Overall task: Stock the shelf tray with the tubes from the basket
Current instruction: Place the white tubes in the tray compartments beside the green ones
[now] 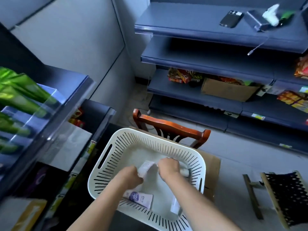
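Both hands [131, 175] [168, 167] grip white tubes [145, 167] mid-basket [106, 154], clear of its rim.

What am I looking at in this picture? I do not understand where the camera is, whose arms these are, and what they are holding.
No machine here: a person wears the camera on the head, so it looks down at their own arms. Both hands reach into a white slotted basket resting on a wooden chair. The left hand and right hand each grip white tubes; one tube shows between them. A purple-labelled tube lies loose in the basket. The shelf tray with green tubes is at left.
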